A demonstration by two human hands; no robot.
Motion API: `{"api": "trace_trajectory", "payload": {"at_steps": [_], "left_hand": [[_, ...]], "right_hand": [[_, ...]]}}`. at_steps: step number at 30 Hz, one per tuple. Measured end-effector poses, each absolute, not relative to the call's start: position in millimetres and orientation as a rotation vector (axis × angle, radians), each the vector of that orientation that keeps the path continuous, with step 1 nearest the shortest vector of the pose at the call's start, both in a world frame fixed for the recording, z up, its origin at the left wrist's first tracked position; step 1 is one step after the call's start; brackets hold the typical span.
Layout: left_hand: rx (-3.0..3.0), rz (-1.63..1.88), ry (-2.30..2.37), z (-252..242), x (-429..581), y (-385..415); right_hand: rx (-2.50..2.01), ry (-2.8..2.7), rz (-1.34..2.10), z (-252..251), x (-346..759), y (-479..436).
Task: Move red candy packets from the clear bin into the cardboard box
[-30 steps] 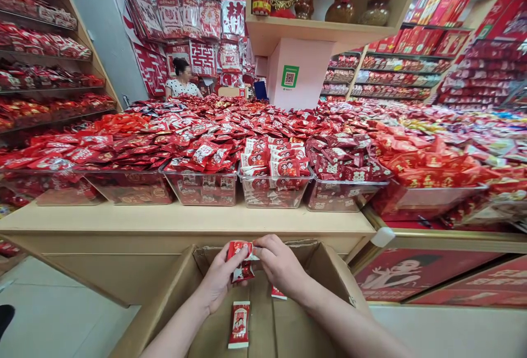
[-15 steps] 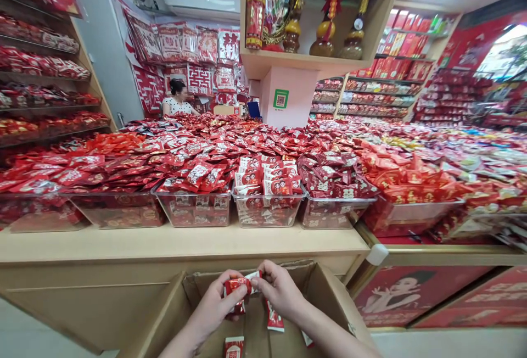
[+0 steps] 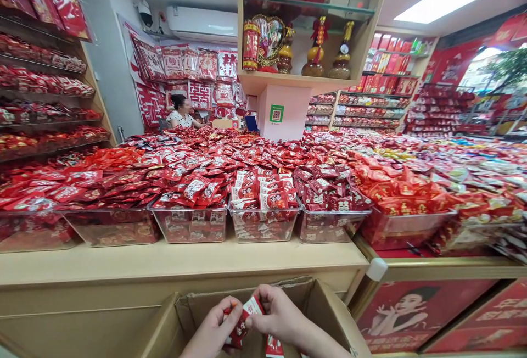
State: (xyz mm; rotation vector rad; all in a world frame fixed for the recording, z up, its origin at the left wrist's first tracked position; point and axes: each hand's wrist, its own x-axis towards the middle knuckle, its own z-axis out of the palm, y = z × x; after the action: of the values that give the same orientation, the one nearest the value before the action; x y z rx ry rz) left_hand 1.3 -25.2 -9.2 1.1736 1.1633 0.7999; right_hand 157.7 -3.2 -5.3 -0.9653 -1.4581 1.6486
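Observation:
Over an open cardboard box, my two hands are close together. My left hand is closed, with thumb and fingers around a small red sweet packet. Pinched in my right hand is a red-and-white sweet packet, its pale end upward between the hands. The packets overlap, so I cannot tell exactly how many are held. Below my right hand, another red-and-white packet shows inside the box. Much of the box's inside is hidden by my hands and the frame's bottom edge.
Behind the box stands a wooden counter with clear plastic bins heaped with red packets. A wall cabinet overhangs the display. A person sits at the back left. A metal-edged case adjoins on the right.
The view has tilted upward, so the counter and my hands sit lower. The packets between my hands have turned, with a white end now tilted up. Loose packets have slipped from view below.

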Motion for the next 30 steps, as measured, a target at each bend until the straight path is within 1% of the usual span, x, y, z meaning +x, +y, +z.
{"api": "trace_trajectory", "payload": {"at_steps": [5,11,17,23,30], "left_hand": [[1.242,0.809,1.175,-13.9,2.3,-25.0],[1.245,0.844,1.203,-17.4,3.0,-25.3],[1.169,0.871,1.153,-15.7,4.0,-25.1],[1.169,0.862,1.146,-19.4,5.3,-26.6],[1.062,0.897,1.232,-16.6,3.3,-24.4]], "right_hand": [[-0.975,-1.342,1.586,-8.1,155.1,0.3],[-0.957,-1.167,1.804,-14.0,150.4,-2.6],[-0.932,-1.131,1.745,-10.4,151.3,-2.5],[-0.884,-1.150,1.775,-7.0,147.1,-9.7],[-0.910,-1.147,1.617,-6.6,151.8,-2.0]]}}
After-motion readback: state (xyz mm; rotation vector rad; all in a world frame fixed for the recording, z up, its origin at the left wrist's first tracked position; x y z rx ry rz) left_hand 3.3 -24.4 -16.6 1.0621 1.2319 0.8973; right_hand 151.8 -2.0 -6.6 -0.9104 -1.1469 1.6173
